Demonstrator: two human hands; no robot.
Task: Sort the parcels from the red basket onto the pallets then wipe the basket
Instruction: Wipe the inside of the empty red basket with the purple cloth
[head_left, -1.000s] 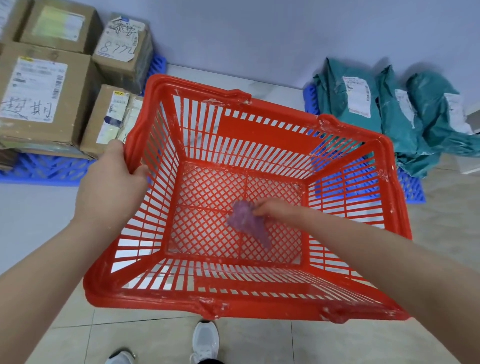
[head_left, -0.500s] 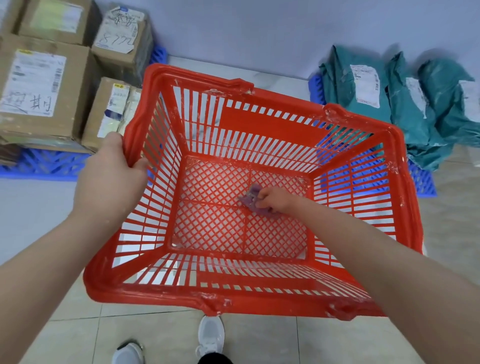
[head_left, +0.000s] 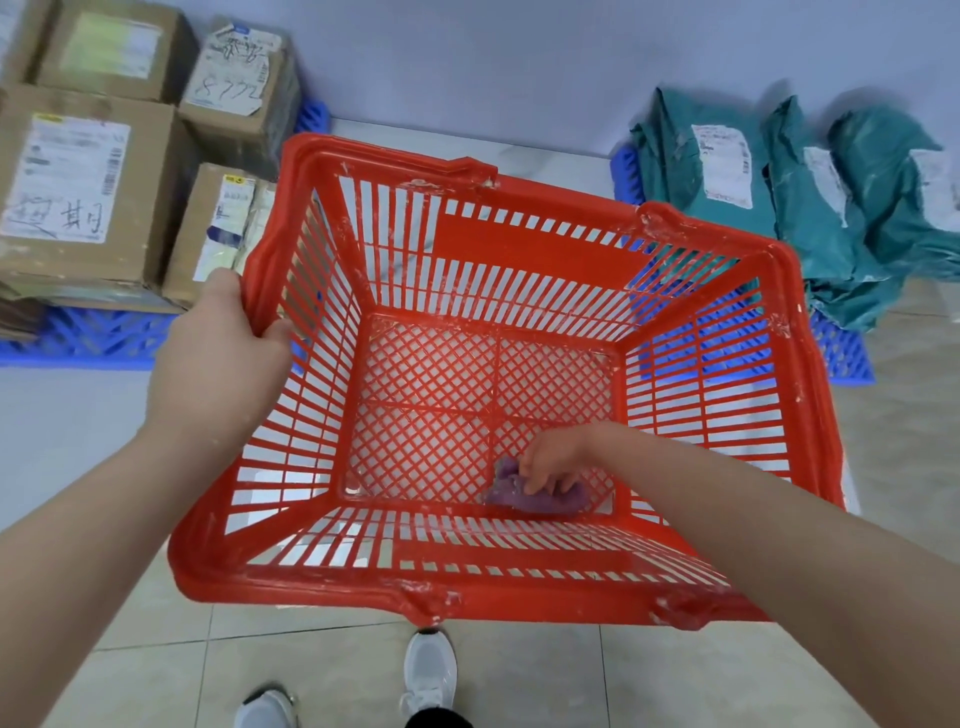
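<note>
Scrubbing along the near edge inside the red basket (head_left: 519, 597), the right hand (head_left: 553, 460) bunches a purple cloth (head_left: 540, 501) under curled fingers, pressing it where floor meets wall. The left hand (head_left: 218, 358) wraps round the left rim, probably to steady the basket against the wiping. Beyond, cardboard boxes (head_left: 78, 192) and teal mailers (head_left: 727, 171) lie on blue pallets (head_left: 93, 338), so sorting looks finished. Half a second ago the cloth worked mid-floor; it has since come nearer.

Pale wall (head_left: 519, 62), beige tiled floor (head_left: 156, 686)
</note>
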